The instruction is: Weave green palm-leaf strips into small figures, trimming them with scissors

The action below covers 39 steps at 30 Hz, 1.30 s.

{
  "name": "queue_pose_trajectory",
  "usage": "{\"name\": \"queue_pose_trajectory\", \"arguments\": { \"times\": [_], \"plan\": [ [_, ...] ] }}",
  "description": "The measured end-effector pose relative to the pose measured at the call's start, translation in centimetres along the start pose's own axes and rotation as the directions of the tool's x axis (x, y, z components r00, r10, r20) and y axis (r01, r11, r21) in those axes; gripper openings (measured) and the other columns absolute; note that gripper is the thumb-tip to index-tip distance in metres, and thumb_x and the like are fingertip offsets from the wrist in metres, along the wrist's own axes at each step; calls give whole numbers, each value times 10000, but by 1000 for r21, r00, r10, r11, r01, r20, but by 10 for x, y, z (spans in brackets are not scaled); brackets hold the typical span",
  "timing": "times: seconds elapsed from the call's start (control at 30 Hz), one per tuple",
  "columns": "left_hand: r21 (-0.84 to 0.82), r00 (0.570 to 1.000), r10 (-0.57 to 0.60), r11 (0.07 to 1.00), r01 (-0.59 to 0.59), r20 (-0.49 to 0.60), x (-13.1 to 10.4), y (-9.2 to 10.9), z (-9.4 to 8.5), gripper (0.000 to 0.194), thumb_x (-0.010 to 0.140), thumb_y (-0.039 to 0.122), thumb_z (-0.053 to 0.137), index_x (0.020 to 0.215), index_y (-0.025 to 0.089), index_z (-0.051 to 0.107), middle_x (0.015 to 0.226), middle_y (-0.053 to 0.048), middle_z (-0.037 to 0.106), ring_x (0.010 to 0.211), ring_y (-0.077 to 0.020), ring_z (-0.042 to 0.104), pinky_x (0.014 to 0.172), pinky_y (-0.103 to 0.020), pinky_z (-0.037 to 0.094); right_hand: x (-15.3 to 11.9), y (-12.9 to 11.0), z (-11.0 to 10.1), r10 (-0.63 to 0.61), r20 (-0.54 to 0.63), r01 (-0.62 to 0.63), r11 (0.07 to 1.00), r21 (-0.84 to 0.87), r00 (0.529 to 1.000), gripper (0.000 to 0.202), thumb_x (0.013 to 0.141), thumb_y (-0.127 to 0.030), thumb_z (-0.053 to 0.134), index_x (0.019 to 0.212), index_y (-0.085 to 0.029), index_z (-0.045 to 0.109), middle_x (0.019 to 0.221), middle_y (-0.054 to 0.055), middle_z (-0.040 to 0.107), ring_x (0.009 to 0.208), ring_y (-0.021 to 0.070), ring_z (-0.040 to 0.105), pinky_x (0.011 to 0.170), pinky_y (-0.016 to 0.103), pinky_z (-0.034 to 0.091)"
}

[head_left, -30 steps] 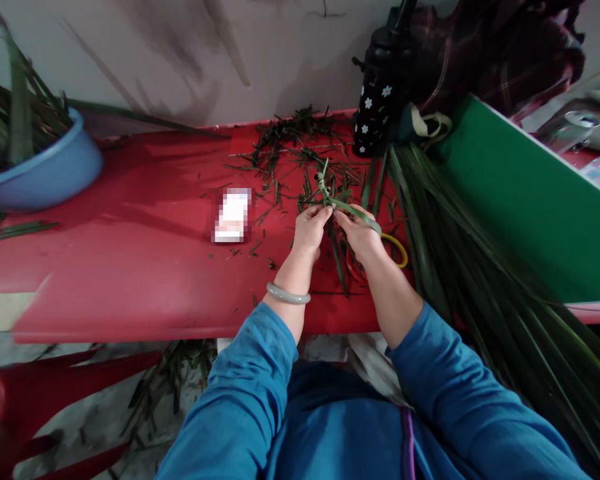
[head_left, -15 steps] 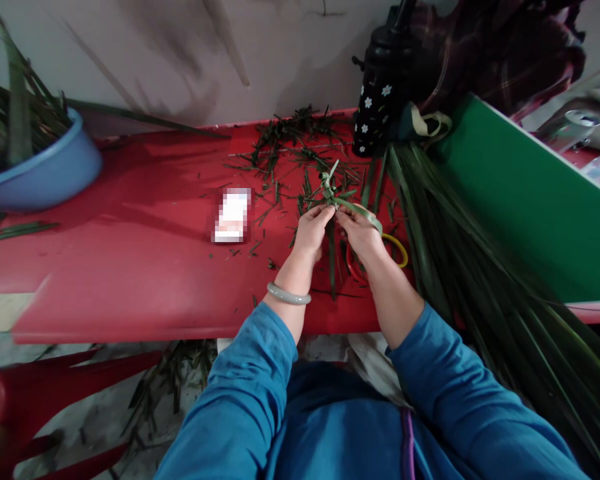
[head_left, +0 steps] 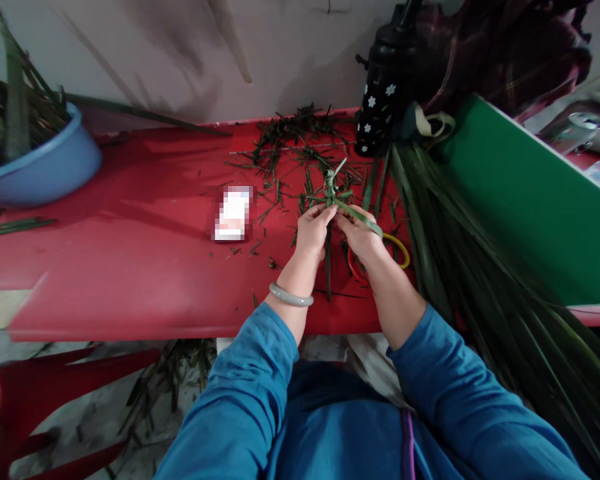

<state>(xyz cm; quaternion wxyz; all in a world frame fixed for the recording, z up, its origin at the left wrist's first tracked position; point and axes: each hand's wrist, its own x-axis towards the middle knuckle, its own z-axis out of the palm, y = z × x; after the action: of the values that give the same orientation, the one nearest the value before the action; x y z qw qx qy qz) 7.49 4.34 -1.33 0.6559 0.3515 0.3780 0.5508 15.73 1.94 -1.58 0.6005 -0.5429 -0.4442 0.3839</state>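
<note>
Between my hands, over the red table, is a small woven leaf figure (head_left: 330, 183) with a knotted top and thin strips sticking out. My left hand (head_left: 314, 230) pinches its lower part between thumb and fingers. My right hand (head_left: 361, 233) is closed beside it, fingertips close to the base of the weave. A pale green leaf strip (head_left: 359, 215) runs from the figure across the back of my right hand. Another strip hangs down below the hands. Scissors with a red and yellow handle (head_left: 404, 250) lie on the table, partly hidden under my right wrist.
Leaf scraps (head_left: 293, 137) litter the red table (head_left: 145, 267). A blurred-out phone-like object (head_left: 233, 213) lies left of my hands. A blue basin (head_left: 45, 173) of leaves stands far left. At right are a black flowered tumbler (head_left: 380, 100), long leaves (head_left: 460, 240) and a green board (head_left: 535, 213).
The leaf figure has turned slightly, its light top strip now leaning further right. My right fingertips have shifted a little away from my left thumb. The view has moved slightly.
</note>
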Motion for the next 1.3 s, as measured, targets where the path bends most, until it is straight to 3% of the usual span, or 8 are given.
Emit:
{"name": "queue_pose_trajectory", "arguments": {
  "times": [0.1, 0.27, 0.53, 0.7, 1.0, 1.3],
  "plan": [
    [1, 1000, 15, 1000, -15, -21, 0, 1, 1, 90, 591, 193, 634, 573, 147, 559, 588, 23, 558, 590, -73, 512, 654, -236, 396, -1, -2, -2, -55, 61, 61, 991, -115, 997, 72, 650, -241, 530, 610, -185, 550, 586, -43, 526, 557, 75, 484, 553, 213, 405],
    [-14, 998, -7, 1000, 7, -68, -2, 8, 4, 93, 584, 182, 622, 568, 145, 538, 555, 31, 545, 567, -69, 501, 607, -220, 391, -1, 0, -1, -100, 120, 117, 983, -142, 988, 87, 683, -234, 512, 627, -186, 558, 579, -43, 520, 581, 83, 478, 562, 218, 392],
    [-28, 996, 5, 1000, -8, -89, -1, 7, 4, 96, 590, 184, 630, 560, 148, 546, 576, 26, 546, 587, -77, 499, 636, -240, 387, -2, 3, 2, -8, 122, 21, 993, -113, 993, 82, 694, -242, 492, 651, -192, 541, 522, -57, 470, 544, 84, 444, 562, 236, 376],
    [19, 996, 38, 999, -37, -76, 0, 5, 1, 111, 565, 207, 638, 556, 144, 547, 557, 29, 542, 565, -73, 488, 598, -225, 381, -2, -1, 1, 23, 147, 3, 984, -180, 989, 70, 695, -232, 485, 649, -190, 516, 532, -57, 459, 531, 78, 425, 555, 232, 361],
    [15, 994, 35, 999, -34, -102, 0, 9, 2, 81, 563, 176, 622, 545, 142, 551, 536, 38, 535, 552, -66, 476, 584, -217, 359, -7, -14, 2, 1, 164, 63, 921, -383, 986, 50, 691, -181, 481, 642, -188, 490, 551, -35, 473, 536, 97, 416, 532, 241, 349],
    [20, 991, 47, 999, -45, -123, 2, 9, 1, 107, 567, 160, 614, 513, 144, 523, 495, 50, 498, 521, -56, 441, 554, -213, 328, -8, -13, 2, -33, 185, 115, 885, -451, 982, 40, 680, -188, 477, 642, -187, 490, 584, -24, 512, 587, 115, 454, 577, 251, 366]
  ]
}}
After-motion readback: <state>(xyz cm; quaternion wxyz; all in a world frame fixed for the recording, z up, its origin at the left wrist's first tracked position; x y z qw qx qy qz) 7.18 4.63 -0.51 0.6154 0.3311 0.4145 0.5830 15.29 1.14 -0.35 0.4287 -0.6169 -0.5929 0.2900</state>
